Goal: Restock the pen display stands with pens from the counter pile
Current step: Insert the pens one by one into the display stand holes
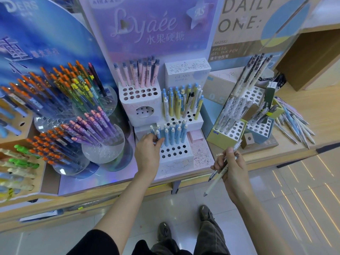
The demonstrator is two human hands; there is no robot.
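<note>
While the left hand (147, 150) reaches into the lowest tier of the white stepped stand (176, 159), its fingers curl round a blue pen (159, 139) at the left end of the row, pinching it among the other blue pens (174, 135) standing upright in their holes. Plenty of empty holes show in front of that row. Over on the right, the right hand (230, 162) hangs just off the desk (294, 142) edge, closed round a small bunch of pens (219, 172), tips pointing down and toward the floor. One tier up, yellow-and-blue pens (181, 103) stand packed together, and on the top tier pink pens (141, 72) fill only the back holes. Right of the white stand, the yellow-and-blue box stand (228, 133) holds clear-wrapped pens with open holes near its front. And there's the counter pile (292, 122), loose pens fanned out flat on the desk at far right, well apart from both hands.
</note>
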